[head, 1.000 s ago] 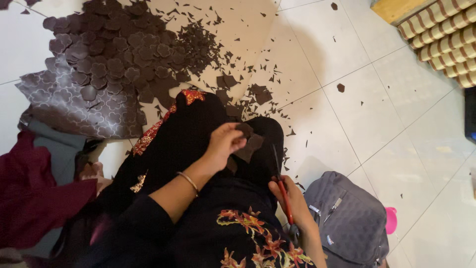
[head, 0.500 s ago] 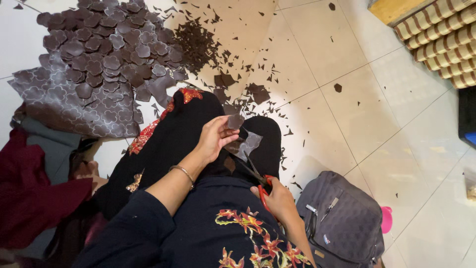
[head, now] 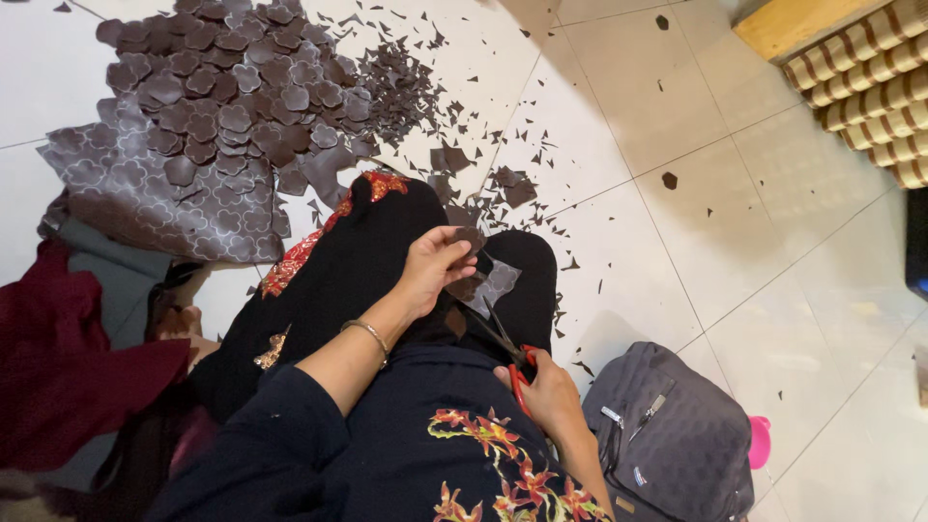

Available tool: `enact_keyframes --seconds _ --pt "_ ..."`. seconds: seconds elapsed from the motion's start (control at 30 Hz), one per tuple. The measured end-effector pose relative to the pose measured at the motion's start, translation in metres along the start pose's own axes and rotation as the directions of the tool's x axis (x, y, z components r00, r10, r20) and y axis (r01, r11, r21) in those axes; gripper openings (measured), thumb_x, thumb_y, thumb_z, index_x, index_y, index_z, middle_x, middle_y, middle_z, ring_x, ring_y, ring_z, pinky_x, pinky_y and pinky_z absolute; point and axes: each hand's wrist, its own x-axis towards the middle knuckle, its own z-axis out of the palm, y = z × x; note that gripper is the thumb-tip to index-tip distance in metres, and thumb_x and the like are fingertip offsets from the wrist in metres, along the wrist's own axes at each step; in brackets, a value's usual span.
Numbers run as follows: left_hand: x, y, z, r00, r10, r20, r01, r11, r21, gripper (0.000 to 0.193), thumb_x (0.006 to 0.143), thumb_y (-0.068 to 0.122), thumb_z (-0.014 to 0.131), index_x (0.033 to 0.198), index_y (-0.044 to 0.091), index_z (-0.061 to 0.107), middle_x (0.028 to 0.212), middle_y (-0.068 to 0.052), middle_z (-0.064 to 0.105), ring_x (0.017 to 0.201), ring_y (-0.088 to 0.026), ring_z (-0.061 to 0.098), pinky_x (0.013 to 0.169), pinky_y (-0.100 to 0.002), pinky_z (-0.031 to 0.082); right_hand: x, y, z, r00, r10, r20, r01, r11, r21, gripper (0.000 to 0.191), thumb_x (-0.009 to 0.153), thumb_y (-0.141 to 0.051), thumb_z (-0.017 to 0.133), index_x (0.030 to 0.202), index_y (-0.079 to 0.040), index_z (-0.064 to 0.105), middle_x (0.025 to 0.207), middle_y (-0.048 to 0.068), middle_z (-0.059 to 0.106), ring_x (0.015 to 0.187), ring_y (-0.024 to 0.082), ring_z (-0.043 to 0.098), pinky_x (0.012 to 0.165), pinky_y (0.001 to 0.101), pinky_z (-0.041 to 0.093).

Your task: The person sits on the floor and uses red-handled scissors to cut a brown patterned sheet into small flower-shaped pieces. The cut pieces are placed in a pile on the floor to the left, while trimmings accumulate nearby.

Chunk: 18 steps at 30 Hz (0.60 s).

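Note:
I sit on a tiled floor with my knees drawn up under a black garment with red embroidery. My left hand pinches a small piece of dark brown patterned material above my lap. My right hand grips red-handled scissors, whose blades point up and left into the material just below my left hand. A gold bangle circles my left wrist.
A heap of cut brown flower-like shapes lies on a patterned brown sheet at upper left, with scraps scattered over the tiles. A grey bag sits at my right. Maroon cloth lies left. A striped cushion is upper right.
My right hand has brought the scissors up from beside my thigh to the piece in my left hand. The left hand stays over my lap, turning the piece slightly.

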Motion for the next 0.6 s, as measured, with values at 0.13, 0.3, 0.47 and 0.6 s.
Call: enact_keyframes --seconds 0.13,0.3,0.47,0.6 --pt "-0.001 0.002 0.001 1.000 0.014 0.019 -0.014 1.000 0.000 0.021 0.094 0.009 0.069 0.114 0.005 0.065 0.097 -0.003 0.071 0.083 -0.013 0.070 0.074 -0.028 0.061 0.000 0.000 -0.001 1.000 0.010 0.011 -0.010 1.000 -0.024 0.074 0.076 -0.059 0.078 0.118 0.000 0.065 0.098 0.025 0.073 0.096 0.040 0.072 0.083 0.0445 0.056" --pt "-0.006 0.011 0.008 0.999 0.011 0.030 -0.012 1.000 0.025 0.020 0.092 0.009 0.072 0.111 0.005 0.066 0.096 -0.002 0.072 0.082 -0.011 0.069 0.073 -0.027 0.061 -0.002 -0.005 -0.003 1.000 0.011 0.018 -0.011 1.000 -0.009 0.073 0.076 -0.060 0.078 0.117 -0.001 0.065 0.097 0.025 0.074 0.094 0.039 0.073 0.083 0.0444 0.056" --pt "-0.010 0.020 0.017 0.999 0.045 0.024 -0.047 0.996 0.080 0.019 0.090 0.009 0.076 0.107 0.006 0.067 0.089 0.001 0.069 0.076 -0.006 0.065 0.066 -0.023 0.057 -0.004 -0.007 -0.009 1.000 0.002 0.017 -0.003 1.000 0.007 0.072 0.074 -0.057 0.079 0.118 -0.002 0.066 0.095 0.024 0.074 0.091 0.039 0.073 0.081 0.0441 0.056" --pt "-0.010 0.026 0.022 0.994 0.111 0.022 -0.112 0.990 0.082 0.019 0.090 0.008 0.077 0.105 0.006 0.066 0.085 0.002 0.069 0.070 -0.005 0.063 0.061 -0.021 0.052 -0.002 0.000 -0.024 0.998 -0.003 0.059 0.001 0.999 0.042 0.062 0.076 -0.053 0.080 0.112 -0.005 0.070 0.093 0.018 0.076 0.088 0.032 0.075 0.079 0.0394 0.057"
